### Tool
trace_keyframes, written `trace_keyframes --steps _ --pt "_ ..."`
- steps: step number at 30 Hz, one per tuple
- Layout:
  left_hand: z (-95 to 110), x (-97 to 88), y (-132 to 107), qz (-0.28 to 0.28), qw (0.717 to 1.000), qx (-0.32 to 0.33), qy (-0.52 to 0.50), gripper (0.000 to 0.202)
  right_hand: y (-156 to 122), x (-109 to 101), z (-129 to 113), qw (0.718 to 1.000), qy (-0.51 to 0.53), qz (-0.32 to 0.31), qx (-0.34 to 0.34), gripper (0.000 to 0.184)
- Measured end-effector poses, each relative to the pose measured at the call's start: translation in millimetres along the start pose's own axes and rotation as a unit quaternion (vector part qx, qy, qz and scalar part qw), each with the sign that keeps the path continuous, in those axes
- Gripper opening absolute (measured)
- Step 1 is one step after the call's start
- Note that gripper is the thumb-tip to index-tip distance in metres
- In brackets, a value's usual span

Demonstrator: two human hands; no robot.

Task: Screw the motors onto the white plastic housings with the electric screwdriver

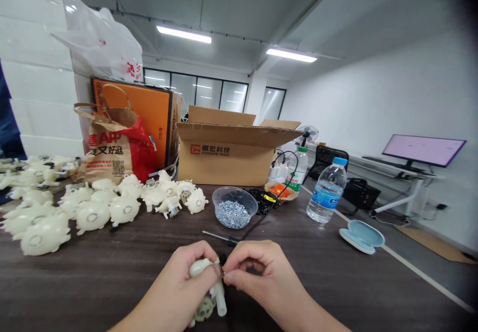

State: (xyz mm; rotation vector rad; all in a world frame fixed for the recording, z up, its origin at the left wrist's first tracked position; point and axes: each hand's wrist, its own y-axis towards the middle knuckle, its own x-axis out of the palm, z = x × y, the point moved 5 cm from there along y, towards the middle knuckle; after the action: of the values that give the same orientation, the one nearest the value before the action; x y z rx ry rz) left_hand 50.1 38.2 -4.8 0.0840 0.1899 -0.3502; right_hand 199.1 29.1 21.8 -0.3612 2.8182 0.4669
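Note:
My left hand (182, 279) is closed around an off-white plastic pump-like housing (220, 299), with its tube end pointing down toward me. A round, geared-looking section shows at the housing's lower end; my fingers cover much of the rest. My right hand (263, 272) pinches a tiny shiny piece, apparently a small metal screw (224, 274), against the housing's right side. Just beyond both hands lies a screwdriver (216, 236) with a dark handle. Behind it stands a clear plastic bowl (255, 208) holding many small silvery screws.
Several similar off-white housings (91, 215) are spread over the left side of the dark table (149, 277). An open cardboard box (231, 165) and a paper bag (112, 148) stand behind. Small black parts (261, 200), a water bottle (326, 192) and an open blue case (362, 236) are to the right.

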Motion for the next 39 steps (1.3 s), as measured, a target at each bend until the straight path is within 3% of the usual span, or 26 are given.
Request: trace_keyframes --steps 7,14,18,22,27,32,39 --pt "-1.0 0.2 1.0 0.001 1.000 -0.008 0.000 0.021 1.0 1.0 2.0 1.000 0.010 -0.008 0.001 0.008" --pt "0.2 1.8 -3.0 -0.007 0.995 -0.037 -0.098 0.026 1.1 1.1 -7.1 0.998 -0.030 -0.010 -0.046 0.011" --pt "0.6 1.8 -3.2 -0.006 0.997 -0.031 -0.073 0.027 1.1 3.2 -4.4 1.000 -0.022 -0.005 -0.019 0.008" --pt "-2.1 1.0 -3.1 -0.013 0.998 0.006 -0.067 0.025 0.1 4.8 2.6 0.998 0.038 0.016 0.048 0.017" --pt "-1.0 -1.8 -3.8 -0.020 0.998 0.052 -0.030 0.025 -1.4 6.6 1.6 0.997 0.049 0.004 0.058 0.031" --pt "9.9 -6.0 -9.2 0.006 0.993 0.079 0.082 0.030 -3.2 7.1 -4.4 0.999 0.011 -0.008 0.032 0.024" --pt "11.0 -8.2 -15.8 0.036 0.978 0.162 0.128 0.023 -5.8 7.3 -14.8 0.997 -0.065 0.008 -0.046 0.018"
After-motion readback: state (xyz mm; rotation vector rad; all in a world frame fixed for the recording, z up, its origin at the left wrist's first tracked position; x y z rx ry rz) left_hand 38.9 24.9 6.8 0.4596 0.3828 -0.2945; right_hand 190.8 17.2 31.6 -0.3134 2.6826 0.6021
